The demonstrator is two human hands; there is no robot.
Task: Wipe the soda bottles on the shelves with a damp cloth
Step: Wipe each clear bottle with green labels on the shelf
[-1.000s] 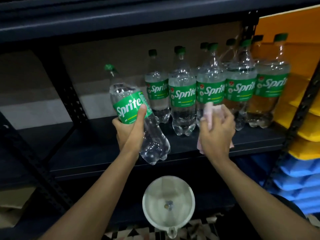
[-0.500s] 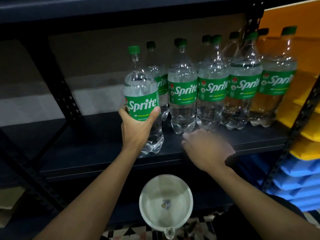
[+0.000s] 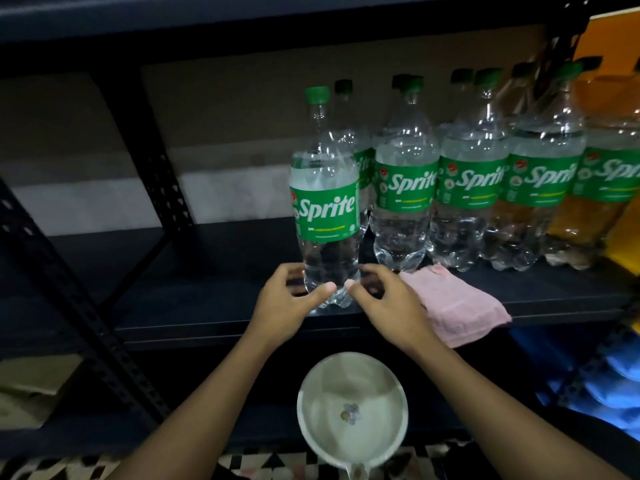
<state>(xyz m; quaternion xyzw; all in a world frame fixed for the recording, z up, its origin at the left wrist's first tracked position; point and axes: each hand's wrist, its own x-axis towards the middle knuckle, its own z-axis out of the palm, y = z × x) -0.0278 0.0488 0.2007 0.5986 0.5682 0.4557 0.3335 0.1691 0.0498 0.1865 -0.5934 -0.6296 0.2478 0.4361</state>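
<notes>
my left hand (image 3: 284,306) and right hand (image 3: 391,303) grip the sprite bottle (image 3: 327,209) low to steady it, cloth (image 3: 457,306) parked right of it

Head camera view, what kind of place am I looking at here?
Likely a shop stockroom or storeroom: a dark slotted-steel shelf carries a row of identical Sprite bottles, and stacked blue bins sit off to the right.
</notes>
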